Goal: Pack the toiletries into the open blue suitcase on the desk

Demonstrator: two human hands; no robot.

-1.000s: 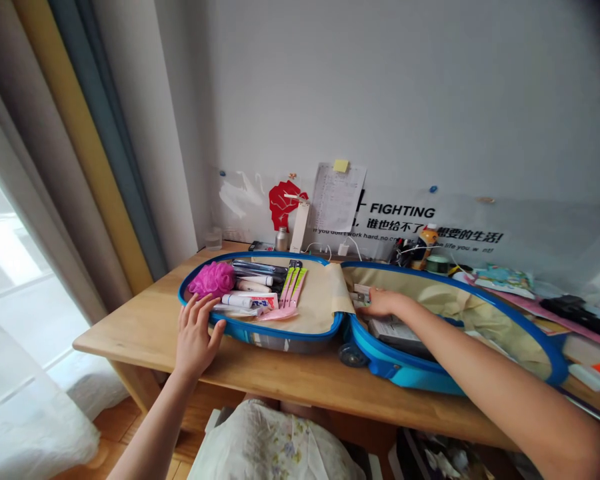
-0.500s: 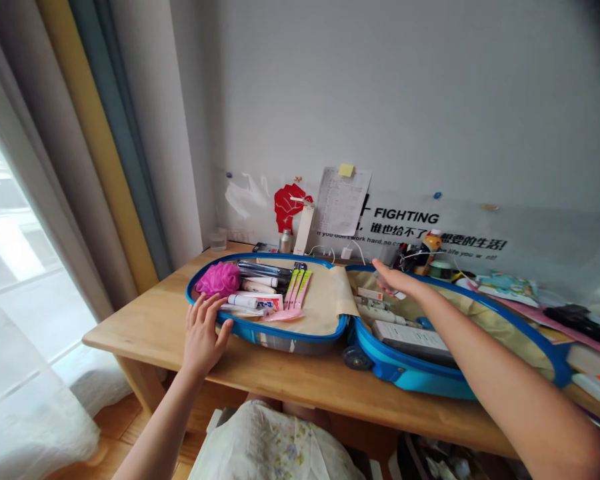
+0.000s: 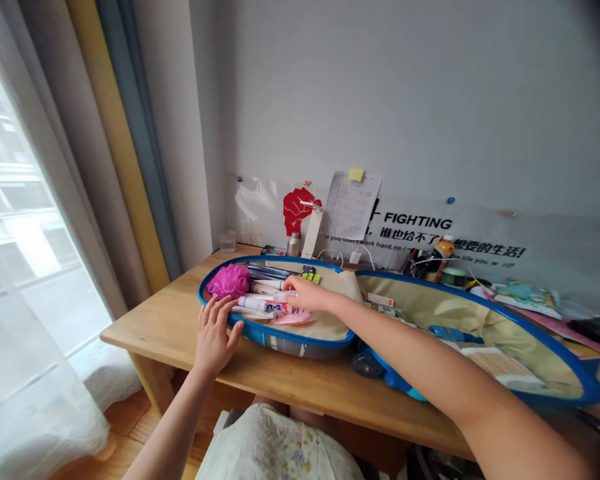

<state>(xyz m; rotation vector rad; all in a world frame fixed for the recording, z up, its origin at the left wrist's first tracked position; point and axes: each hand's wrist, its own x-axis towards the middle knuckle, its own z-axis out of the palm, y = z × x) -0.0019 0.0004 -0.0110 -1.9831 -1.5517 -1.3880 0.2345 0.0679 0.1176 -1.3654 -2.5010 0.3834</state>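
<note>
An open blue suitcase (image 3: 330, 341) lies across the wooden table, cream lining showing in both halves. My left hand (image 3: 215, 337) rests with spread fingers on the near left rim, just below a purple bath puff (image 3: 229, 281). My right hand (image 3: 305, 293) reaches over the left half, fingers curled together around something small and pale, mostly hidden. Beneath and beside it are a white tube (image 3: 253, 303), a red, white and blue toothpaste package (image 3: 279, 307) and a pink item (image 3: 294, 317). Dark slim cases (image 3: 270, 271) lie behind.
In the right half are a blue bottle (image 3: 455, 334) and a pack of cotton swabs (image 3: 500, 367). A metal bottle (image 3: 293, 245), a white lamp (image 3: 312, 233) and an orange-capped bottle (image 3: 441, 257) stand along the wall. Curtains (image 3: 130, 147) hang at the left.
My right hand has moved left from above the suitcase's right half to the items in the left half. My left hand stays on the rim. The view has shifted slightly.
</note>
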